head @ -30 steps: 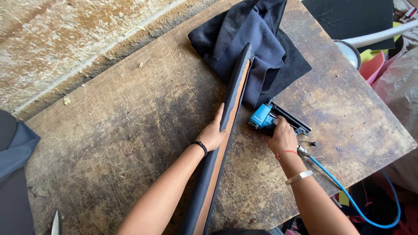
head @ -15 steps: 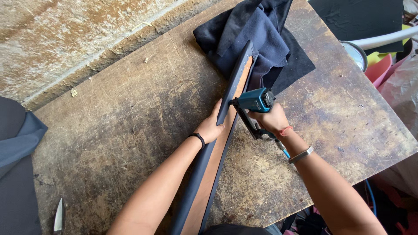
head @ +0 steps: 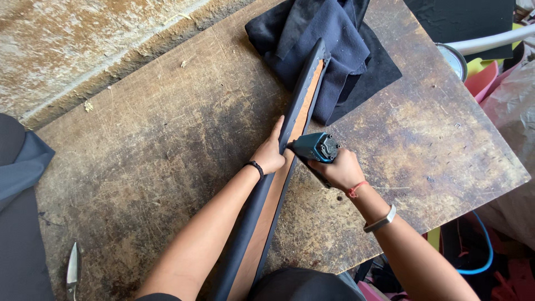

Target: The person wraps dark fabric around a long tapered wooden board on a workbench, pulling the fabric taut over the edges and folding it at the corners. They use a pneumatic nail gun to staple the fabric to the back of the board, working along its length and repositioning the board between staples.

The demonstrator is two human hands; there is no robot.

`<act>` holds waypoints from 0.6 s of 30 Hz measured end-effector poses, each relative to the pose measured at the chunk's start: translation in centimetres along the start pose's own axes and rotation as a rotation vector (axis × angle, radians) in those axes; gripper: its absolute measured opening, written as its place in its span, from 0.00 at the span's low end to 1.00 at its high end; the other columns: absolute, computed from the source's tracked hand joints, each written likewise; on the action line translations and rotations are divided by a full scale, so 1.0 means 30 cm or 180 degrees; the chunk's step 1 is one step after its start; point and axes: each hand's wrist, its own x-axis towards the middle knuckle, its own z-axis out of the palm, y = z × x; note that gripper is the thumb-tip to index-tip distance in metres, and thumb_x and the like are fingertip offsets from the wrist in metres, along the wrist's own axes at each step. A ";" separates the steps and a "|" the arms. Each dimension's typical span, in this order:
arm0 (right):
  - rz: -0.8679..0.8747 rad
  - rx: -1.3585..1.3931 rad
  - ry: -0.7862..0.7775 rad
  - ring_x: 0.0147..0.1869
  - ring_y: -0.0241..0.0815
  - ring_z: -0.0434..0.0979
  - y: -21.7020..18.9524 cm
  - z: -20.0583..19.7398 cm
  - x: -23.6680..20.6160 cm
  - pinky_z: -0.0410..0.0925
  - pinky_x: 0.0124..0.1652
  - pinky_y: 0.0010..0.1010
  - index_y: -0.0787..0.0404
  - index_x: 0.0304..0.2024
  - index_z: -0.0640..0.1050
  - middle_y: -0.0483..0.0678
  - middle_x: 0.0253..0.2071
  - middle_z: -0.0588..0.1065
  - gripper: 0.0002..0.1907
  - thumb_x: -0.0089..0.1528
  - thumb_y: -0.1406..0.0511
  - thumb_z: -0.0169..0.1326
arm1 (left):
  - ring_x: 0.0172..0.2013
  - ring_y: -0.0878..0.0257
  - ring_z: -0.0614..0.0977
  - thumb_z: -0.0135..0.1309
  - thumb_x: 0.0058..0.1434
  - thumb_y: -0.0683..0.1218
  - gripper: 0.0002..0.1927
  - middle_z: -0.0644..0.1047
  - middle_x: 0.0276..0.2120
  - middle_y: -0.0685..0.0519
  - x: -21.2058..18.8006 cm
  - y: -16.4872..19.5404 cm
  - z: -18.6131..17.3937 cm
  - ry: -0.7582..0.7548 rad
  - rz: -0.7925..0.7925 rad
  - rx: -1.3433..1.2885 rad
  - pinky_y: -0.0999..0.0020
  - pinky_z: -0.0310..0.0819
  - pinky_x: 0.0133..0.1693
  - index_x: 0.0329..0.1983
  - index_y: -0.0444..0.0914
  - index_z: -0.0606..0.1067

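A long narrow wooden panel (head: 278, 189) wrapped in dark blue fabric stands on its edge across the worn wooden table (head: 167, 145). My left hand (head: 270, 155) presses flat against the panel's left side, fingers pointing up along it. My right hand (head: 337, 169) grips a teal pneumatic staple gun (head: 313, 147), whose nose touches the panel's right face just beside my left fingers. A black band sits on my left wrist; a red string and a pale bracelet sit on my right forearm.
A heap of dark blue cloth (head: 329, 44) lies at the far end of the panel. A blue air hose (head: 484, 253) hangs below the table's right edge. Scissors (head: 72, 270) lie at the lower left. Dark fabric (head: 19, 184) drapes over the left edge.
My right hand lifted the staple gun off the table and brought it left against the panel. My left hand stayed pressed on the panel.
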 end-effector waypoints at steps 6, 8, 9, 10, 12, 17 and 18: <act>-0.0150 -0.0899 0.0768 0.42 0.54 0.81 0.124 -0.007 -0.075 0.74 0.40 0.42 0.62 0.58 0.76 0.59 0.39 0.79 0.32 0.56 0.52 0.63 | 0.61 0.43 0.77 0.50 0.54 0.36 0.54 0.70 0.66 0.39 0.005 0.066 -0.013 0.0169 -0.0343 0.0276 0.55 0.73 0.59 0.80 0.54 0.40; -0.0749 -0.0953 0.1349 0.47 0.55 0.78 0.133 0.021 -0.097 0.72 0.44 0.42 0.61 0.57 0.76 0.59 0.43 0.78 0.32 0.56 0.52 0.64 | 0.61 0.42 0.75 0.54 0.55 0.39 0.53 0.65 0.69 0.39 0.048 0.117 -0.028 0.0350 -0.0275 0.0544 0.54 0.72 0.58 0.79 0.51 0.40; -0.1104 -0.0886 0.1702 0.51 0.54 0.78 0.122 0.050 -0.109 0.71 0.48 0.41 0.58 0.53 0.78 0.57 0.46 0.78 0.27 0.57 0.51 0.63 | 0.61 0.40 0.74 0.56 0.55 0.40 0.54 0.61 0.71 0.39 0.086 0.152 -0.030 0.0437 -0.0236 0.0643 0.54 0.71 0.59 0.79 0.51 0.40; -0.1445 -0.0817 0.2055 0.54 0.52 0.78 0.103 0.076 -0.112 0.71 0.52 0.39 0.55 0.49 0.80 0.55 0.48 0.78 0.23 0.57 0.51 0.63 | 0.60 0.39 0.73 0.58 0.55 0.42 0.54 0.56 0.73 0.38 0.126 0.182 -0.030 0.0511 -0.0194 0.0743 0.53 0.70 0.59 0.78 0.50 0.40; 0.0349 0.1723 -0.0088 0.46 0.44 0.81 0.016 0.162 -0.074 0.74 0.49 0.43 0.55 0.50 0.82 0.46 0.42 0.82 0.24 0.59 0.49 0.55 | 0.64 0.43 0.71 0.57 0.57 0.44 0.51 0.53 0.75 0.41 0.198 0.213 -0.026 0.0524 0.0042 0.0710 0.55 0.68 0.61 0.79 0.48 0.43; 0.1265 0.4502 -0.0816 0.38 0.45 0.79 -0.103 0.241 0.022 0.70 0.45 0.39 0.61 0.42 0.80 0.50 0.37 0.81 0.31 0.66 0.43 0.41 | 0.77 0.49 0.50 0.51 0.69 0.55 0.42 0.48 0.78 0.40 0.080 0.020 0.066 0.0278 0.1381 -0.1099 0.61 0.45 0.72 0.79 0.36 0.48; 0.1256 0.4592 -0.0395 0.39 0.42 0.79 -0.111 0.252 0.047 0.71 0.45 0.37 0.60 0.43 0.80 0.48 0.37 0.81 0.28 0.66 0.46 0.41 | 0.79 0.53 0.46 0.45 0.72 0.57 0.40 0.48 0.80 0.42 0.014 -0.048 0.089 0.0080 0.1420 -0.1775 0.63 0.39 0.74 0.79 0.35 0.49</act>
